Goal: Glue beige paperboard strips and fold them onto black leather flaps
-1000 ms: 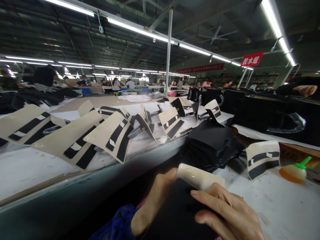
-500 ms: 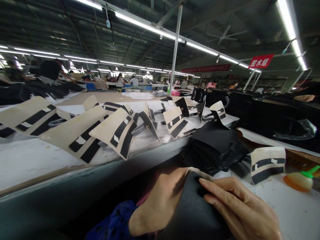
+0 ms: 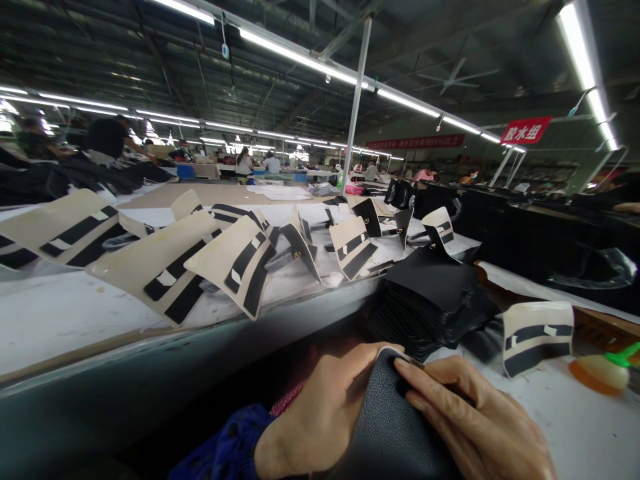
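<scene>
Between my hands is a black pebbled leather piece with a pale backing showing along its top edge. My left hand, in a blue sleeve, is closed on its left side, with the fingertips hidden behind it. On the upper right edge, my right hand pinches the piece, thumb and fingers near the corner. Just beyond stands a stack of black pieces. To the right of it, a curved beige flap with black strips stands on the white surface.
Several beige flaps with black strips stand along the long white table. At the right lies a bottle of amber liquid with a green nozzle. Black bags line the right side. A pole rises behind the table; people work farther back.
The view has shifted slightly, so the surroundings sit a little farther right. Both hands keep hold of the leather piece, and the right hand has moved slightly left along with its edge.
</scene>
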The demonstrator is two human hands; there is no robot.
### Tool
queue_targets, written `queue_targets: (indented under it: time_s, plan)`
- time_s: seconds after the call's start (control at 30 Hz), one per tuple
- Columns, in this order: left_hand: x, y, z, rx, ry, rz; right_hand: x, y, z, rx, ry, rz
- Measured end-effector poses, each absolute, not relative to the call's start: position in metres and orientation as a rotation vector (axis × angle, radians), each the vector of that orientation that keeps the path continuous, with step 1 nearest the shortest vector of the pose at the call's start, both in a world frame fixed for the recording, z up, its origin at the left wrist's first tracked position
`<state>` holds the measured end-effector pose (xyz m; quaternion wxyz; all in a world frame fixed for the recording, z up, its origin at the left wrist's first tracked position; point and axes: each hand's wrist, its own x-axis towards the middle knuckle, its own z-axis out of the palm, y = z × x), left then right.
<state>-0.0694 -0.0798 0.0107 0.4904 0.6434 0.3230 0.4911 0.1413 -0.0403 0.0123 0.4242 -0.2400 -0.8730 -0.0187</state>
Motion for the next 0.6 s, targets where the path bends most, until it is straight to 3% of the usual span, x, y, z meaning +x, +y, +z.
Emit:
queue_targets:
  time_s: [0.6]
  plan:
    - [-0.0706, -0.0801, 0.0098, 1.705, 0.790, 1.159, 0.1468, -0.0396, 0.0093, -0.566, -2.218, -0.068]
